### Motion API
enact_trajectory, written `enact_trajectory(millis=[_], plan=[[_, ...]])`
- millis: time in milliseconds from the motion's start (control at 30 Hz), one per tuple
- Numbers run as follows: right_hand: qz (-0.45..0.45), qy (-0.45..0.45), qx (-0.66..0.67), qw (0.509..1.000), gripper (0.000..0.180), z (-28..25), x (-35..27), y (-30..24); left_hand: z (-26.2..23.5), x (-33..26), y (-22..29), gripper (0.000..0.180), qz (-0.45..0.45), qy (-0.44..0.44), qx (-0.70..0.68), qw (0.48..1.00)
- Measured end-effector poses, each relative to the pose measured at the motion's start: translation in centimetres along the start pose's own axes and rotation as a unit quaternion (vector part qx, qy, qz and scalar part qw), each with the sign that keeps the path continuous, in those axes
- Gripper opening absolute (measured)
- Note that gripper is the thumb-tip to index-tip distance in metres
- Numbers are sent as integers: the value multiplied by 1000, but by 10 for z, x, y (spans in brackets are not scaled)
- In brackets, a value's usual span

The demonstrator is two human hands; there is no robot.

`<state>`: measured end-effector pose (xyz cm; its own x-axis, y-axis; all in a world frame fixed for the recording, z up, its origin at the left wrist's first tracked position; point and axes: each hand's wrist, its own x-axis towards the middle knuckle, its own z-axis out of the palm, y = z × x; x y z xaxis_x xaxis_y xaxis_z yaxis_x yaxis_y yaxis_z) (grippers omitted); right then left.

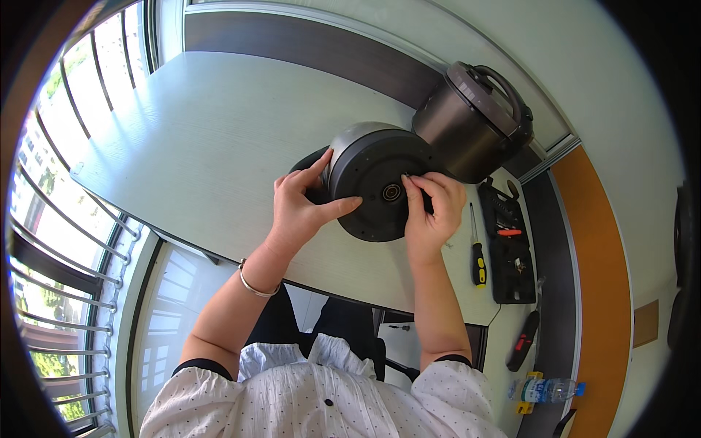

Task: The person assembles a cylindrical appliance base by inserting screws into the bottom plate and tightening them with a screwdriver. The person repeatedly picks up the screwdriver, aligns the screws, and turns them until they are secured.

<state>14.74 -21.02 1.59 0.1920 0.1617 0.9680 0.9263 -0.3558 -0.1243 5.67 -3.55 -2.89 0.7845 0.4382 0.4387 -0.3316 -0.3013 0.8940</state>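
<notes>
Our left fingers [339,210] clamp the tipped electric kettle [353,136] so its base [365,169] faces us, right fingers [416,200] pinched together beside its connector [392,192].

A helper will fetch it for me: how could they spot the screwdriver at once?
On the pale table, right of the right hand, lies an open black tool case. Just left of it lies the screwdriver, set apart by its yellow-and-black handle.
</notes>
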Motion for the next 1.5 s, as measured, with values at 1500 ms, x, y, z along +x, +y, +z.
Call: enact_trajectory(millis=[1500], plan=[[-92, -78, -12, 993, 16, 12, 51, 22, -5, 50, 12, 78, -117, 8, -156, 981]])
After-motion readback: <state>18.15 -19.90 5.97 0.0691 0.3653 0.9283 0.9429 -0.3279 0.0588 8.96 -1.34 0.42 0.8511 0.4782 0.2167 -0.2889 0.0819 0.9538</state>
